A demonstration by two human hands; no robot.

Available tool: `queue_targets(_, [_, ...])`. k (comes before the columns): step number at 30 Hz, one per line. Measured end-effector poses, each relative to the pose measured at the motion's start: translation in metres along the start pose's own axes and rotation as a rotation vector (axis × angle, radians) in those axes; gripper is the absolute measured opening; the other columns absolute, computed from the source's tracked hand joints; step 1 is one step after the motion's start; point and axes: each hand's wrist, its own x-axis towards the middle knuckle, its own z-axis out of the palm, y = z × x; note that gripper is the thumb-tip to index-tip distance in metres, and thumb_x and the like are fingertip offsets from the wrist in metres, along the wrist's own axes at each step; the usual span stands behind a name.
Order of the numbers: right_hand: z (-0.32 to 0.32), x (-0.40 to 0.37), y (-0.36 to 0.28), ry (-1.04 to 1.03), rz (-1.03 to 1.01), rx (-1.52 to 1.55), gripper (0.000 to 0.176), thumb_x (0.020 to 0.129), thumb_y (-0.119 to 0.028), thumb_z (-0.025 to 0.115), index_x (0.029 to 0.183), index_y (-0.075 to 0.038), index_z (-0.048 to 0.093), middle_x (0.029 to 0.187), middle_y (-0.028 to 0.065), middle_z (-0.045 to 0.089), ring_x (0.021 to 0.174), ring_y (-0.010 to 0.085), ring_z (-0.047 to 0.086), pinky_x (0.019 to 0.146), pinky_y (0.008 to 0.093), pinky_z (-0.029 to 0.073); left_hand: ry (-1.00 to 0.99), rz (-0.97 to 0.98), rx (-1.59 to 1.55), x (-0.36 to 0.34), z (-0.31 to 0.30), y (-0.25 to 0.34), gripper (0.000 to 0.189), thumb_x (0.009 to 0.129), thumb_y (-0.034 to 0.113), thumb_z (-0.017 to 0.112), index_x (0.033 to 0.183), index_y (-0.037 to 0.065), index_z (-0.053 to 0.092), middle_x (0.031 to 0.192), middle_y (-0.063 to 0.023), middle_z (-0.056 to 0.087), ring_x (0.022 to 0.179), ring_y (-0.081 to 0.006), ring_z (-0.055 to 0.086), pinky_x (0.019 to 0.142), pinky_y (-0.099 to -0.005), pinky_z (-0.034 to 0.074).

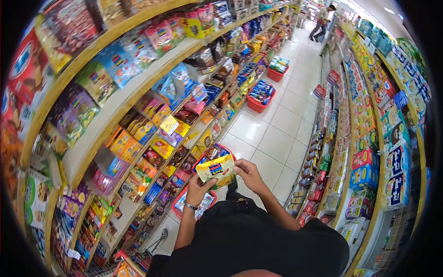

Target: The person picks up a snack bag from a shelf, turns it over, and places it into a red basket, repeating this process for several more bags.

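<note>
A yellow packet (216, 169) is held up in front of the person's torso, its printed face toward the camera and its long axis running roughly left to right, the right end slightly higher. The left hand (200, 189) is partly closed, grasping the packet's lower left corner with the thumb across the front; its other fingers are largely hidden behind. The right hand (248, 174) pinches the right edge between thumb and curled fingers, though the exact contact is hard to make out. A bracelet (190, 206) circles the left wrist. Behind the packet, and partly covered by it, is a red basket (197, 162) of packets; a second basket (176, 213) shows beside the left forearm, cut across by it. Farther along the tiled floor (277, 121) stand two filled red tubs (260, 107), between the snack shelves (134, 94) on the left and the stocked shelves (382, 121) on the right. A distant person (321, 23) is at the aisle's far end.
</note>
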Motion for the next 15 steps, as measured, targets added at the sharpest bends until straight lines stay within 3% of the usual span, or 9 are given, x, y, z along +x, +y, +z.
queue_targets(3, [-0.029,0.004,0.002,0.068,0.042,0.057,0.012,0.093,-0.007,0.056,0.103,0.0,0.058,0.094,0.0012,0.062,0.092,0.0078,0.056,0.083,0.0242,0.045,-0.157,-0.03,0.1,0.033,0.01,-0.003,0.034,0.082,0.01,0.073,0.111,-0.002,0.06,0.104,-0.0086,0.067,0.096,-0.0145,0.063,0.086,-0.0296,0.051])
queue_targets(5, [-0.043,0.015,0.006,0.061,0.05,0.039,0.012,0.093,-0.007,0.055,0.102,0.0,0.058,0.094,0.0011,0.061,0.09,0.0076,0.056,0.081,0.0241,0.045,-0.134,-0.036,0.135,0.056,0.019,-0.003,0.034,0.081,0.012,0.074,0.109,-0.002,0.06,0.102,-0.0085,0.067,0.095,-0.0136,0.063,0.085,-0.0293,0.051])
queue_targets(8, [-0.051,0.042,0.009,0.113,0.101,-0.035,0.009,0.091,-0.003,0.054,0.099,0.001,0.058,0.092,0.0041,0.061,0.089,0.0112,0.056,0.082,0.0274,0.046,-0.12,-0.027,0.483,0.085,0.02,0.004,0.034,0.079,0.013,0.075,0.107,0.0,0.061,0.096,-0.0057,0.067,0.093,-0.0119,0.062,0.083,-0.0275,0.049])
queue_targets(9, [-0.052,0.056,0.02,0.137,0.074,-0.037,0.009,0.091,-0.002,0.053,0.098,0.001,0.057,0.089,0.0039,0.06,0.086,0.0109,0.056,0.08,0.0265,0.045,-0.085,0.078,0.429,0.093,0.025,0.012,0.03,0.08,0.014,0.075,0.103,0.0,0.062,0.096,-0.0053,0.066,0.093,-0.012,0.061,0.082,-0.0266,0.048])
queue_targets(11, [-0.057,0.091,0.032,0.11,0.043,-0.021,0.009,0.09,-0.003,0.055,0.098,0.0,0.057,0.088,0.0033,0.058,0.085,0.0102,0.054,0.078,0.0257,0.044,-0.045,0.114,0.366,0.116,0.023,0.011,0.029,0.081,0.015,0.074,0.103,0.0,0.062,0.099,-0.0065,0.066,0.093,-0.0124,0.061,0.083,-0.0264,0.048])
queue_targets(12, [-0.057,0.112,0.026,0.038,0.06,-0.007,0.009,0.09,-0.003,0.055,0.098,0.0,0.057,0.088,0.0033,0.058,0.085,0.0102,0.054,0.078,0.0257,0.044,0.031,0.0,0.5,0.123,0.02,0.021,0.031,0.082,0.014,0.073,0.107,0.001,0.062,0.1,-0.0077,0.066,0.095,-0.0124,0.061,0.085,-0.0277,0.048])
queue_targets(13, [-0.055,0.134,0.014,0.036,0.085,-0.006,0.009,0.089,-0.003,0.056,0.098,0.0,0.056,0.088,0.0029,0.057,0.086,0.0099,0.054,0.078,0.0252,0.044,0.123,0.081,0.393,0.136,0.014,0.005,0.033,0.084,0.016,0.072,0.111,0.0,0.062,0.099,-0.006,0.067,0.089,-0.0109,0.061,0.08,-0.0273,0.049])
queue_targets(15, [-0.059,0.174,0.01,-0.036,0.072,0.035,0.011,0.088,-0.005,0.058,0.098,-0.001,0.056,0.09,0.0025,0.055,0.086,0.0097,0.053,0.076,0.0251,0.044,0.231,0.048,0.231,0.157,0.009,0.016,0.03,0.087,0.015,0.069,0.109,-0.002,0.061,0.101,-0.0037,0.066,0.09,-0.0077,0.059,0.078,-0.0254,0.05])
